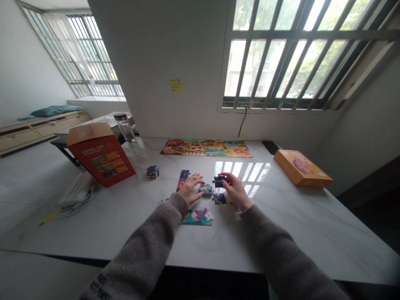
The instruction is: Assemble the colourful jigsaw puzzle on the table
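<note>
My right hand pinches a dark blue puzzle piece between thumb and fingers, just above the table. On the other side, my left hand has its thumb and fingers apart beside a small stack of puzzle pieces; whether it touches them I cannot tell. Below the held piece lies another dark puzzle piece. A joined strip of colourful puzzle pieces lies nearest me, its left end behind my sleeve. Behind my left hand, a dark blue and red section is partly hidden. One more piece shows under my right wrist.
An assembled puzzle strip lies along the wall. A separate pile of pieces sits at left, near a red puzzle box and a clear bottle. To the right are an orange box and a black phone.
</note>
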### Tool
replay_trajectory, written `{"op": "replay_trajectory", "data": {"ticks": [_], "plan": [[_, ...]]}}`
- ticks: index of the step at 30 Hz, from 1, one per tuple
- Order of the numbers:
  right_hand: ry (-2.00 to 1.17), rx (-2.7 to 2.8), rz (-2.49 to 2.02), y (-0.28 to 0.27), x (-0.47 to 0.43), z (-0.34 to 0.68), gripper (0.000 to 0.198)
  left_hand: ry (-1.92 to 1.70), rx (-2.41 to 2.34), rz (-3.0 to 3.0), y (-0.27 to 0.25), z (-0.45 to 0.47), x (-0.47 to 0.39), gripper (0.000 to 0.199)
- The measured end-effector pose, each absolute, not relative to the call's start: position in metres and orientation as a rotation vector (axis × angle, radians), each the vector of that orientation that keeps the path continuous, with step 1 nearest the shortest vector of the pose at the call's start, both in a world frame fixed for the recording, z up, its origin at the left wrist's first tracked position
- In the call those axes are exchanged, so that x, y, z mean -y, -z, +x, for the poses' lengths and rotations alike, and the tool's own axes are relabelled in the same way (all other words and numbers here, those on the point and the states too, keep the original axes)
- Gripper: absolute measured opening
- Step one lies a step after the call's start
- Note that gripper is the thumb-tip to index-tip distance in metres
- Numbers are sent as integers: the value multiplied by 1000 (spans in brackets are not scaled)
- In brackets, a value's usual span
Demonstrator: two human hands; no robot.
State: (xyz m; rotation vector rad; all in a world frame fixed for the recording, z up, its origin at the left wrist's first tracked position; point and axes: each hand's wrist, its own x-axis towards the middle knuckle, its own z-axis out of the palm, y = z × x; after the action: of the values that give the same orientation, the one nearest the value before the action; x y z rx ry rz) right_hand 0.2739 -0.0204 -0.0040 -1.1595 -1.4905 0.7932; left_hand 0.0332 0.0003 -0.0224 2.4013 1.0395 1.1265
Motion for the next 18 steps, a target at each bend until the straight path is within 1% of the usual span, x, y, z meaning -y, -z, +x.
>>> {"op": "replay_trajectory", "data": {"ticks": [2, 5, 8, 10, 13, 15, 18], "plan": [[-812, 1493, -1145, 3, 22, 269, 33, -1143, -1056, 2310, 17, 34, 4, 37], [-870, 1494, -1110, 3, 24, 258, 31, -1109, -1087, 2166, 10, 38, 9, 55], [-890, 1530, -1105, 3, 26, 246, 30, -1074, -1045, 2276, 9, 41, 11, 70], [-907, 1547, -1100, 2, 26, 241, 30, -1079, -1022, 2426, 10, 40, 10, 67], [-918, 1548, -1095, 2, 26, 239, 30, -1087, -1063, 2549, 10, 34, 4, 51], [-823, 1579, -1130, 2, 26, 241, 29, -1097, -1131, 2558, 11, 27, -1, 48], [-563, 1738, -1160, 2, 26, 242, 26, -1119, -1202, 2526, 11, 17, -7, 50]]}}
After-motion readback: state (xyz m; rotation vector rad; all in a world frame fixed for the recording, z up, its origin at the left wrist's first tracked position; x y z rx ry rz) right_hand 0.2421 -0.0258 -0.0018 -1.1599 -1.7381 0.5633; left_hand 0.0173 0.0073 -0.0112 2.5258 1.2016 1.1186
